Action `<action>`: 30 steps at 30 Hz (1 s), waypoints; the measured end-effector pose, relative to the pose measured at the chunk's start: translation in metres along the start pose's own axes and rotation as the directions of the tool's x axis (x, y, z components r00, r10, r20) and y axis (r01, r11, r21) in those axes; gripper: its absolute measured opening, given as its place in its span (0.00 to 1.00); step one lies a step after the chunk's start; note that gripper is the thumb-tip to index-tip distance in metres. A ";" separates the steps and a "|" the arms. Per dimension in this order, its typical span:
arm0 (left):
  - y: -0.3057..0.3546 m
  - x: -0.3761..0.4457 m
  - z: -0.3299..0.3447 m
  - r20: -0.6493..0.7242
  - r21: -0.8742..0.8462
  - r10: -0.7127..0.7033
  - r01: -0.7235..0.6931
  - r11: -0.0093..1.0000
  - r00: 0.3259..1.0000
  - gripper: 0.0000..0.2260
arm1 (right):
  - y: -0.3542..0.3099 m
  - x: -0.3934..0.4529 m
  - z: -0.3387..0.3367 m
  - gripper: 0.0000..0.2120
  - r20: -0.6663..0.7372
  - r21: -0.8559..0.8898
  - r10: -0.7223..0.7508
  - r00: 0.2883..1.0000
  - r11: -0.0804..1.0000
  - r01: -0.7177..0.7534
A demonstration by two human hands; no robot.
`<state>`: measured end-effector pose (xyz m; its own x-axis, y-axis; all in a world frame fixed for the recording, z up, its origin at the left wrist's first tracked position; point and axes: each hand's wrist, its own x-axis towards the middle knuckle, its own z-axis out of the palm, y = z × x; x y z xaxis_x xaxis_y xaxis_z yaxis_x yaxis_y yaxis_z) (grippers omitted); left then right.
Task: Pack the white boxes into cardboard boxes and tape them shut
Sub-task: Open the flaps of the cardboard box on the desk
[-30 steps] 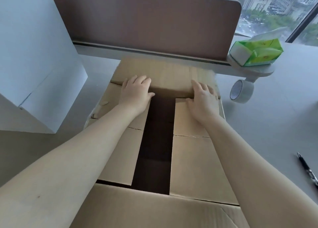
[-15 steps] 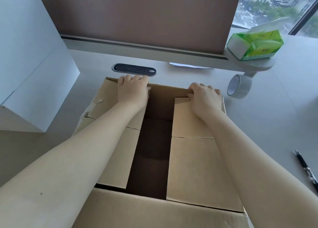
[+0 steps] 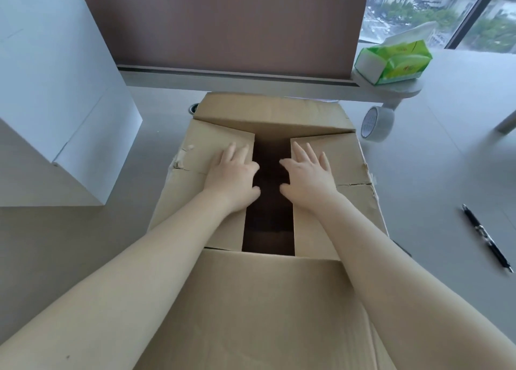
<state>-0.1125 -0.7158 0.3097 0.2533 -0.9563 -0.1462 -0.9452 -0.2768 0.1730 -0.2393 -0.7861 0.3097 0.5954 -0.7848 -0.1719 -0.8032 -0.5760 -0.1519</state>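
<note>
Your cardboard box [image 3: 268,300] fills the middle of the surface [image 3: 446,174], and the big white box [image 3: 55,96] sits off at 10 o'clock, well apart. Both side flaps are down with a dark gap between them. Your left hand [image 3: 233,174] lies flat, fingers straight, on the left flap [image 3: 201,196], holding nothing; your right hand [image 3: 308,174] does the same on the right flap [image 3: 340,202]. I'd keep even pressure so they stay level before folding the far flap [image 3: 268,112] at 12. Tape roll [image 3: 377,122] waits at 2 o'clock.
</note>
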 end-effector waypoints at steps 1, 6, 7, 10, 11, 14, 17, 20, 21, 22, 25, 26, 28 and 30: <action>0.001 -0.004 -0.001 0.011 0.019 -0.003 0.003 1.000 1.000 0.20 | -0.001 -0.004 0.000 0.24 0.020 -0.018 0.005 1.000 1.000 -0.004; 0.006 -0.016 -0.014 -0.029 0.071 -0.021 0.023 0.997 0.999 0.18 | -0.010 -0.019 -0.013 0.19 -0.030 -0.050 0.019 0.999 0.999 -0.021; 0.008 -0.018 -0.020 -0.043 0.067 -0.021 0.024 0.997 0.999 0.18 | -0.013 -0.021 -0.017 0.18 -0.053 -0.056 0.022 0.998 0.998 -0.025; 0.016 -0.022 -0.040 -0.068 0.043 -0.029 0.032 0.999 0.997 0.17 | -0.022 -0.028 -0.036 0.18 -0.063 -0.134 0.010 0.998 0.991 -0.019; 0.017 -0.023 -0.046 -0.077 0.049 -0.037 0.041 0.998 0.996 0.17 | -0.025 -0.031 -0.044 0.17 -0.071 -0.180 0.003 0.997 0.983 -0.015; 0.020 -0.029 -0.068 -0.125 0.142 -0.090 0.108 0.984 0.988 0.13 | -0.033 -0.046 -0.070 0.15 -0.106 -0.308 0.030 0.994 0.949 -0.061; 0.024 -0.034 -0.088 -0.133 0.235 -0.185 0.213 0.948 0.974 0.15 | -0.035 -0.053 -0.087 0.15 -0.144 -0.316 0.083 0.986 0.940 -0.125; 0.024 -0.030 -0.099 -0.157 0.393 -0.251 0.293 0.872 0.955 0.21 | -0.033 -0.053 -0.099 0.17 -0.150 -0.375 0.186 0.971 0.898 -0.230; 0.021 -0.028 -0.099 -0.144 0.418 -0.292 0.325 0.848 0.946 0.23 | -0.032 -0.053 -0.101 0.18 -0.126 -0.441 0.233 0.964 0.858 -0.265; 0.018 -0.027 -0.099 -0.134 0.454 -0.325 0.350 0.820 0.936 0.24 | -0.031 -0.055 -0.102 0.20 -0.106 -0.525 0.281 0.954 0.799 -0.293; 0.006 -0.030 -0.096 -0.126 0.686 -0.390 0.364 0.631 0.912 0.24 | -0.024 -0.056 -0.095 0.24 -0.051 -0.702 0.395 0.917 0.639 -0.314; 0.001 -0.031 -0.092 -0.124 0.748 -0.403 0.353 0.563 0.907 0.25 | -0.020 -0.055 -0.090 0.25 -0.029 -0.722 0.420 0.907 0.619 -0.310; -0.012 -0.031 -0.081 -0.136 0.790 -0.433 0.361 0.495 0.891 0.25 | -0.014 -0.055 -0.080 0.27 0.008 -0.721 0.458 0.889 0.618 -0.312; -0.019 -0.030 -0.066 -0.102 0.760 -0.443 0.358 0.543 0.891 0.25 | -0.009 -0.054 -0.071 0.27 0.027 -0.697 0.481 0.876 0.638 -0.329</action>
<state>-0.0884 -0.6878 0.3747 0.6656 -0.7385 -0.1073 -0.5794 -0.4207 -0.6981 -0.2654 -0.7546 0.3892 0.1357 -0.9587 -0.2499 -0.7220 -0.2684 0.6377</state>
